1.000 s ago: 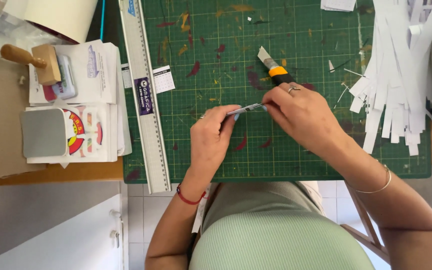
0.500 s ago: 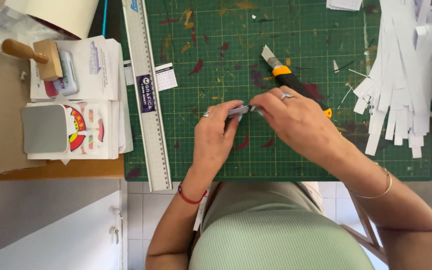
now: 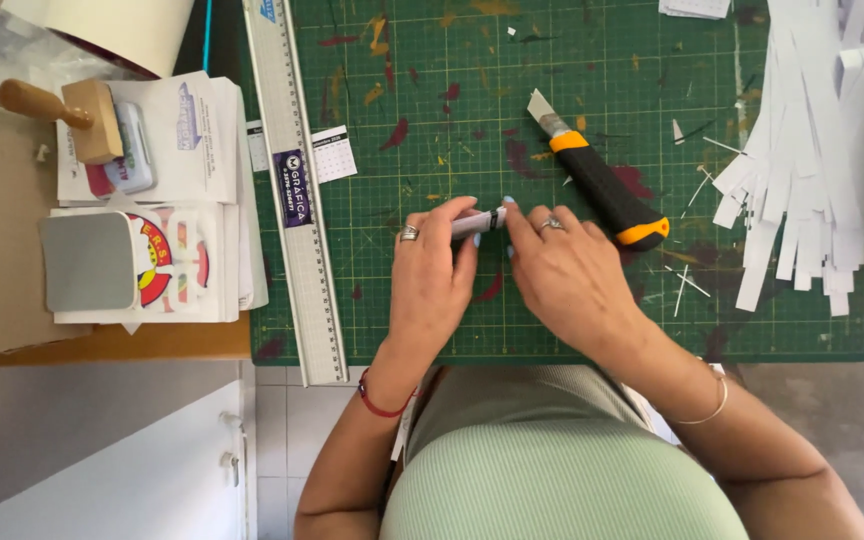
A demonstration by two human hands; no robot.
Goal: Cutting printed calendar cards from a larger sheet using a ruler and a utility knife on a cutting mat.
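While both hands meet over the green cutting mat [image 3: 592, 120], they share one small folded strip of white paper [image 3: 479, 221] with a dark printed mark on it. The left hand [image 3: 430, 275] pinches the strip's left end, thumb and fingers closed on it; the right hand [image 3: 564, 272] closes its fingertips on the other end, so each grip is shut on the paper. The strip sits just left of the black and orange utility knife [image 3: 597, 182], raised a little off the mat as far as can be told.

Such a strip looks very light, thin and limp; it probably creases or tears easily, so a gentle pinch at its ends or along the fold seems the sound place to take it.

Paint stains and small offcuts dot the mat. Left of the knife lies a long metal ruler [image 3: 297, 190], and further left a wooden-handled stamp [image 3: 72, 112] rests on stacked printed sheets [image 3: 187, 215]. Right of the knife, a heap of white paper strips [image 3: 812, 160] spreads out. Beyond the wooden surface [image 3: 122, 345] show a pale tiled floor and a white cabinet.
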